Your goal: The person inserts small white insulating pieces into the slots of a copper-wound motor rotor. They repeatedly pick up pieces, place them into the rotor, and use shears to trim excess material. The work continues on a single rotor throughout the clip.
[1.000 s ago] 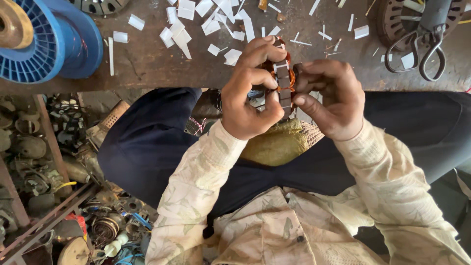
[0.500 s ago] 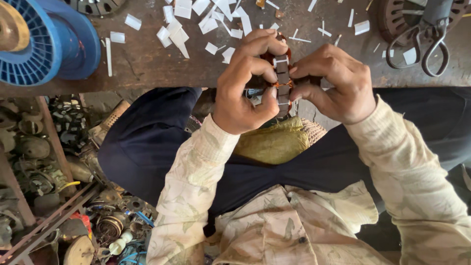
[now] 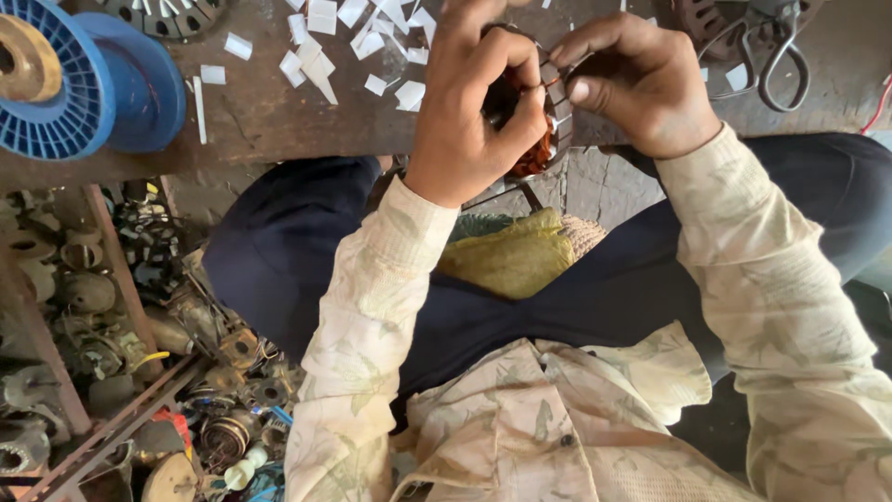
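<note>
Over a littered workbench [image 3: 279, 121], both hands grip a copper-wound stator [image 3: 548, 130].

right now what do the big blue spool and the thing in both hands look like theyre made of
Blue spool: likely plastic, by its even colour and ribbed flange. The ring-shaped part between left hand and right hand: seemingly grey metal with orange, copper-looking windings.

Both hands higher in view than a second ago: left hand [image 3: 469, 112] and right hand [image 3: 641, 79] now up against the top edge, over the wooden bench [image 3: 279, 112]. Motor stator [image 3: 544, 121] turned between them, copper winding more exposed below the left thumb. Blue wire spool [image 3: 84, 84] closer to the left edge.
</note>
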`<state>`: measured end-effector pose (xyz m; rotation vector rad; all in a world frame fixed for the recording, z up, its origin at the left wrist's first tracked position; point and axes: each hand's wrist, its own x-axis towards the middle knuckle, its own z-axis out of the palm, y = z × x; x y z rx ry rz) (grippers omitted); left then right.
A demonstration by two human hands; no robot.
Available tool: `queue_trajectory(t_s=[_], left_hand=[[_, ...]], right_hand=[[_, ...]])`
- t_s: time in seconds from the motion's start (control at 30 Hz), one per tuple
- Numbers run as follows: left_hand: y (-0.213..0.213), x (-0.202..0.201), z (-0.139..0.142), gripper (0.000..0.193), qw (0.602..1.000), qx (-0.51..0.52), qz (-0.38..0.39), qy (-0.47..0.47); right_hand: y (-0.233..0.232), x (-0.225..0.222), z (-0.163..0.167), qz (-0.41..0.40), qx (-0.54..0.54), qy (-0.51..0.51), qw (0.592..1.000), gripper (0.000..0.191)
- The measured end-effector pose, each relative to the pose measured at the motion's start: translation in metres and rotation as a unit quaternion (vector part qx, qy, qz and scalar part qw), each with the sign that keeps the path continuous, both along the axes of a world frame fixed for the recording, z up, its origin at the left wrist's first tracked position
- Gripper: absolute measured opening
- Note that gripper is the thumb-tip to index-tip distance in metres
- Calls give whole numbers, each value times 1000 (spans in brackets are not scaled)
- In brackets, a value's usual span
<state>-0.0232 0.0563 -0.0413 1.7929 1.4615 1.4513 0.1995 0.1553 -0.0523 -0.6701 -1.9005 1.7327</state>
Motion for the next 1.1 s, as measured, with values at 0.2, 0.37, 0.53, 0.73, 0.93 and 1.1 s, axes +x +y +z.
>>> queue_trajectory(t_s=[0.2,0.37,0.53,0.73,0.93,1.1], left_hand=[[5,3,-6,18,1000,5,0,-11],[9,-1,-10,16,998,-14,10,-57],[5,-12,-14,17,995,-34,23,-90],[1,-20,-19,28,996,-51,18,-74],[-3,-27,-15,31,997,-45,-2,-70],[-8,-31,-20,37,999,-20,0,-42]], right_hand=[[2,-1,-9,-6,13,50,999,19],[-4,-14,7,-27,33,34,999,24],[-10,-21,21,-140,91,1,986,19],[3,49,27,-235,407,-308,827,12],[8,90,9,-224,558,-398,693,32],[8,96,0,-247,582,-430,645,55]])
